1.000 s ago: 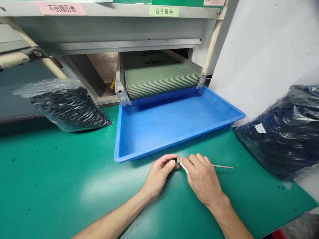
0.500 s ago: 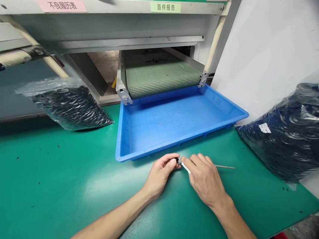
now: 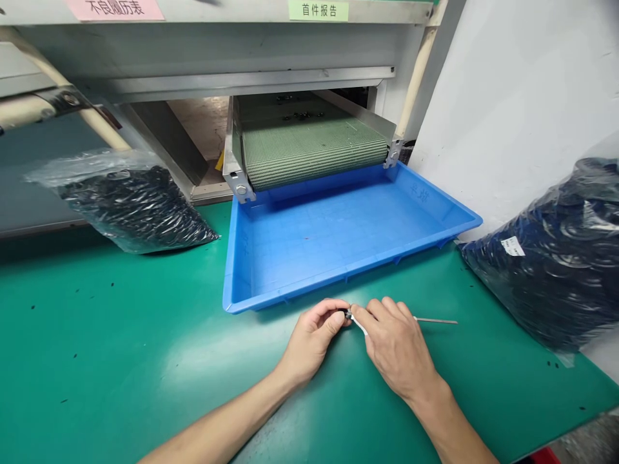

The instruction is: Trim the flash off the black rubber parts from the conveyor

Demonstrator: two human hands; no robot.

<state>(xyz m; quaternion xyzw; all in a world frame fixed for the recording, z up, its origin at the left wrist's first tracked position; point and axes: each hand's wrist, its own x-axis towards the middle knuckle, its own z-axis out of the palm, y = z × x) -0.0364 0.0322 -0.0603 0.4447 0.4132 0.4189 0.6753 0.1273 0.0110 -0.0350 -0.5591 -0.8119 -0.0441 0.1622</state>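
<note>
My left hand (image 3: 312, 338) rests on the green mat (image 3: 111, 348) and pinches a small black part (image 3: 345, 315) between thumb and fingers. My right hand (image 3: 394, 348) is closed on a thin white-handled tool (image 3: 358, 325), its tip touching the black part. Both hands meet just in front of the near rim of the empty blue tray (image 3: 290, 298). A thin metal rod (image 3: 435, 320) lies on the mat just right of my right hand.
A green conveyor belt (image 3: 312, 151) carrying a few small black parts ends over the tray's far side. Clear bags of black rings lie at the left (image 3: 135, 206) and right (image 3: 556, 258). A white wall (image 3: 512, 96) stands behind the right bag.
The hands hold nearly the same pose; only the view has shifted slightly.
</note>
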